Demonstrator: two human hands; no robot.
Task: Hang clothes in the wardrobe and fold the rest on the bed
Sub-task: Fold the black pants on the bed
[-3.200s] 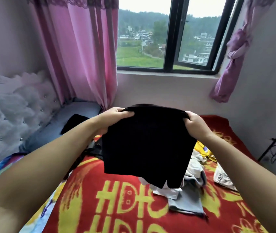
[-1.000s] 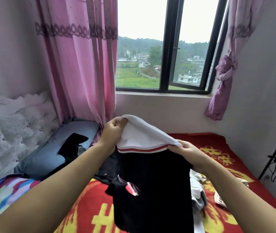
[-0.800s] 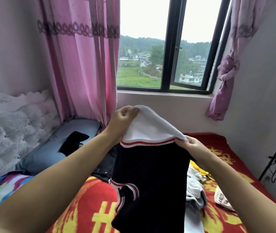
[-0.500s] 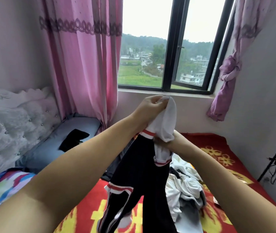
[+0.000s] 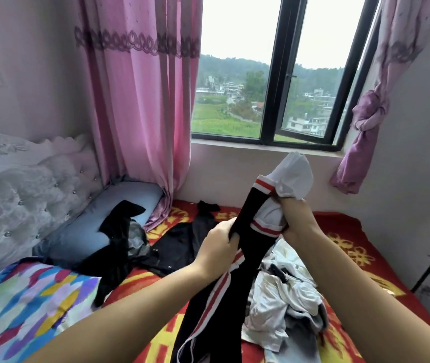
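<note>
Head view, left hand (image 5: pixel 217 243) and right hand (image 5: pixel 293 218) fingers curled gripping black garment (image 5: pixel 245 247)

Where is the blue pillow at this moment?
The blue pillow lies at the left of the head view, beside the grey headboard and below the pink curtain, with black clothing draped over it.

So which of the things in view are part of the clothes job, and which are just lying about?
Part of the job:
black garment with red-and-white trim, gripped by the left hand and right hand
white clothes pile
black clothes on the bed

Just lying about:
blue pillow
pink curtain
colourful sheet
</note>
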